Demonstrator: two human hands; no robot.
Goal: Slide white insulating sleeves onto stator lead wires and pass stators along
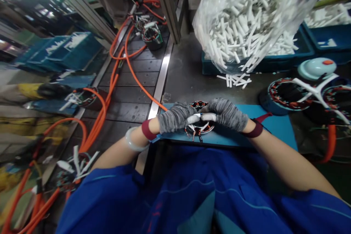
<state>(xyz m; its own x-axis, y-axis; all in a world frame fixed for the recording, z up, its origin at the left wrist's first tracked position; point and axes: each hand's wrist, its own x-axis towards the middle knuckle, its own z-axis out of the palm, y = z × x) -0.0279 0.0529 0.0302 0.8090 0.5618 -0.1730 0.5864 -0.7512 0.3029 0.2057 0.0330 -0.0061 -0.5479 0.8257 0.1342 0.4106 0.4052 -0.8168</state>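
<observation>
My left hand [179,117], in a grey knitted glove with white fingertips, is closed in a pinch over a wound motor stator [210,128]. Opposite it, my right hand [227,114], gloved the same way, also pinches; the fingertips of both nearly meet. Between them shows a short white sleeve [197,115] with a small dark-blue bit at its right end, seemingly on a lead of the stator. White-sleeved and dark leads hang over the stator's near rim. Both hands cover much of the ring, which rests on a blue mat [246,137].
A clear plastic bag [203,14] full of white sleeves sits in a teal bin [208,66], with loose sleeves [233,80] before it. More stators [276,100] stand at right. Orange hoses [139,84] run along the roller conveyor [137,108] at left, which carries another stator [153,40].
</observation>
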